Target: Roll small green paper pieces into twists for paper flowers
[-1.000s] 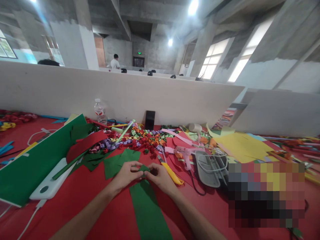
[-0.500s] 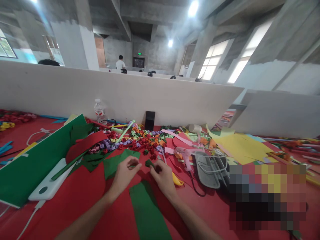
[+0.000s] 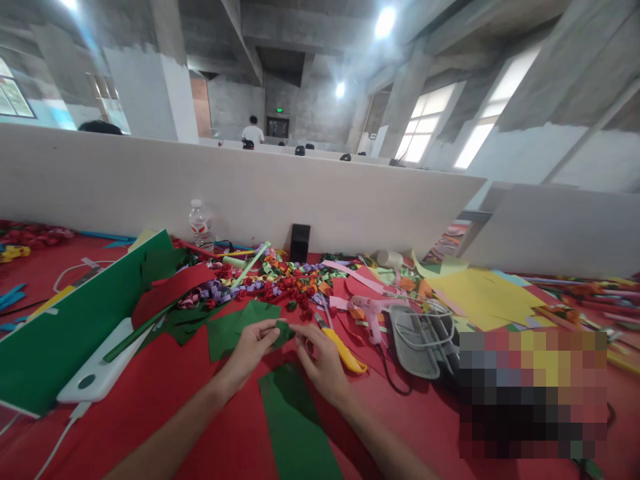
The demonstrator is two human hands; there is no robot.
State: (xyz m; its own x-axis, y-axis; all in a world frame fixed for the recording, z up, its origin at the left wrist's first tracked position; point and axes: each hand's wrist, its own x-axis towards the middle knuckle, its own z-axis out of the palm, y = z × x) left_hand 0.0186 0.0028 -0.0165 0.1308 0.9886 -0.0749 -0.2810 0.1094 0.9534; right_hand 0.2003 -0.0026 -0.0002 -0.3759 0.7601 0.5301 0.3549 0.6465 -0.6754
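Green paper piece (image 3: 284, 331) moved to our left hand (image 3: 253, 343), fingers pinched shut on it; right hand (image 3: 323, 362) half-curled at its edge, grip unclear. Likely mid-shaping; next fold needs a steady hold.

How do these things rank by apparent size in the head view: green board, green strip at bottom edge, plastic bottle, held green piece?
1. Green board
2. Green strip, cut off by the frame
3. Plastic bottle
4. Held green piece, partly covered

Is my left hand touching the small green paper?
Touching: the head view shows the left hand pinching the small green paper by its edge, between thumb and fingers.
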